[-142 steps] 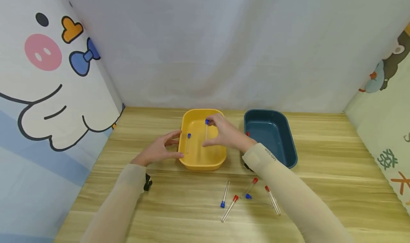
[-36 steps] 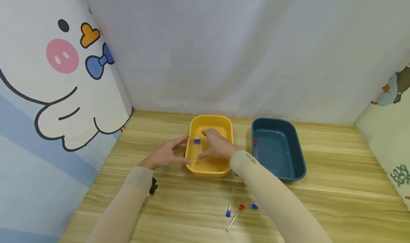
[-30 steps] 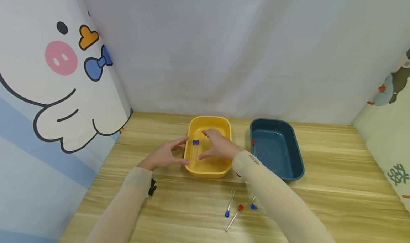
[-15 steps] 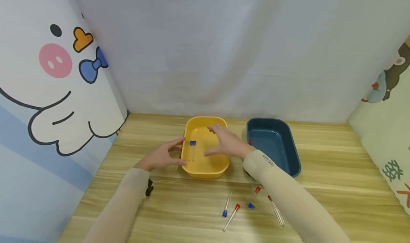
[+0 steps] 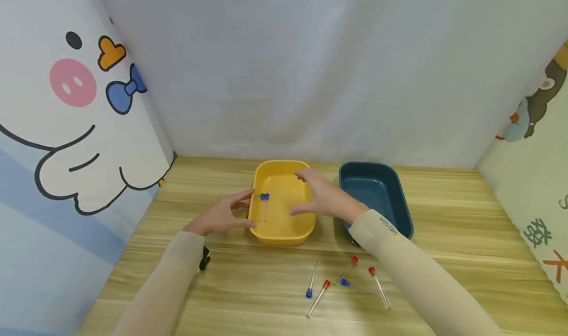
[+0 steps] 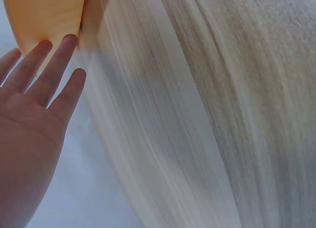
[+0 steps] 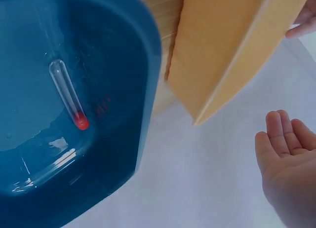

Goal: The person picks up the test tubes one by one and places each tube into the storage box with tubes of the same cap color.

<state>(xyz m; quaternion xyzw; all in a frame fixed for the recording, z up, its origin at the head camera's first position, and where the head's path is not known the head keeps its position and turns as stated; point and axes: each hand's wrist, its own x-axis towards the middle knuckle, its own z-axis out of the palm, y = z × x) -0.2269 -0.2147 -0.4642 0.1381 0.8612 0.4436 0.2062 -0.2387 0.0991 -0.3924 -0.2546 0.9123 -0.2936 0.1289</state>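
Observation:
My left hand [image 5: 222, 215] rests against the left side of the yellow bin [image 5: 283, 240], fingers straight at the rim and thumb near the front corner. In the left wrist view, the fingers [image 6: 57, 70] spread beside the bin's wall. Two test tubes with blue caps [image 5: 265, 196] lie side by side along the bin's left side. My right hand [image 5: 328, 195] hovers over the bin's right rim with its fingers bent loosely and nothing between them. In the right wrist view, a red-capped test tube [image 7: 69, 94] lies inside the dark blue bin [image 7: 148, 65].
Several loose test tubes lie on the wooden table [image 5: 248, 286] in front of the bins, such as a blue-capped tube [image 5: 312, 279], a red-capped tube [image 5: 317, 300] and another red-capped tube [image 5: 380, 289] by the right sleeve. A pale curtain [image 5: 310, 80] closes off the back.
The right hand has lowered a blue-capped test tube into the yellow bin beside the first one and let go. It has since drawn back to the right. The left hand stays at the rim.

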